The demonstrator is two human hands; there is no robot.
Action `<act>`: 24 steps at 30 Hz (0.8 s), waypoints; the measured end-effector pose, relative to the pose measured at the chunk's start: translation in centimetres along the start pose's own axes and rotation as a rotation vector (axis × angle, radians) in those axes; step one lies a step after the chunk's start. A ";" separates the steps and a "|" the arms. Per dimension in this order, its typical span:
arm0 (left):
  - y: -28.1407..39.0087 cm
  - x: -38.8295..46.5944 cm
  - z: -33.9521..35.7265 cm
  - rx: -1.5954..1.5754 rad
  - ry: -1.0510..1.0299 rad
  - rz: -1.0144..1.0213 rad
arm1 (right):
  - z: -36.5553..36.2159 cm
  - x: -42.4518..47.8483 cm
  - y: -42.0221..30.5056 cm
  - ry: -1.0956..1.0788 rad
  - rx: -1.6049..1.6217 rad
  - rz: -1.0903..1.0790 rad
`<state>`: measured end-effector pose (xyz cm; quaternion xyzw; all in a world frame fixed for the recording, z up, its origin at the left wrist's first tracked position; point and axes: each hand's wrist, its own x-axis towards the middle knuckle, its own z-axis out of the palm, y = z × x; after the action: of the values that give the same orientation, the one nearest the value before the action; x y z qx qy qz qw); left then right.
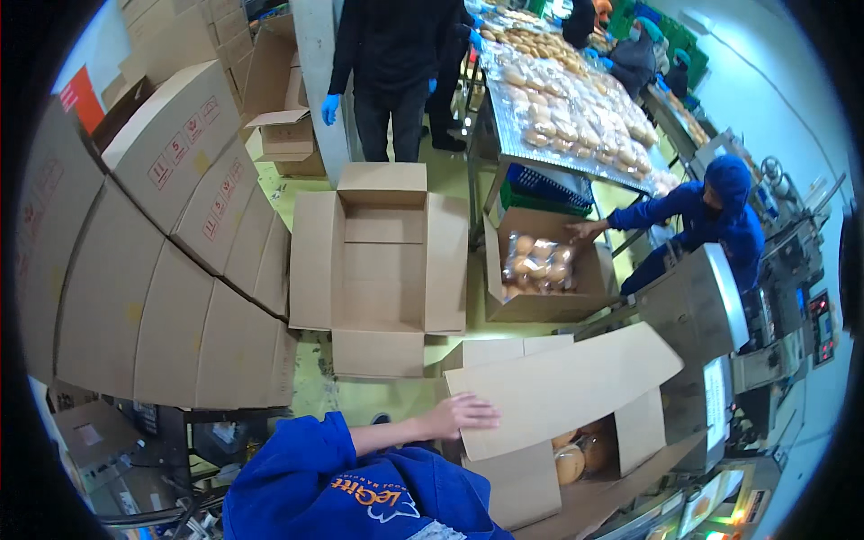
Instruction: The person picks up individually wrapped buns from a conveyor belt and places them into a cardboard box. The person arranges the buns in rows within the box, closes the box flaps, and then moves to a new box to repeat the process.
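My left hand [466,412] has its fingers laid over the left edge of a long cardboard flap [567,391], the thumb hidden. This flap slants across the top of an open carton [516,482] at the lower right. Through the gap beneath it, round bread buns [570,464] in clear plastic show inside. Two other flaps of the carton stick outward. My right hand is out of view. Ahead of me on the floor stands an upright open carton [381,283] with all its flaps folded out, and its visible bottom is bare.
Stacked cartons [223,250] rise at the left. A co-worker in blue [709,223] reaches into a carton of bagged buns [540,263]. Behind it, a metal table [503,128] bears many bagged buns. A person in dark clothes [398,67] stands by a pillar [320,88]. Machinery [695,304] lines the right.
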<state>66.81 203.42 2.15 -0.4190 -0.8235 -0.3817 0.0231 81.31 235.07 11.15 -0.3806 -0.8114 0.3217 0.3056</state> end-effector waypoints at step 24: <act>5.4 9.3 -8.4 0.301 -0.093 -0.215 | 10.3 7.2 -6.2 -0.577 -0.387 -0.366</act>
<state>62.23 206.19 14.75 -0.3376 -0.9116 -0.2346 0.0068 67.30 234.84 11.35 -0.1742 -0.9640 0.1967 0.0400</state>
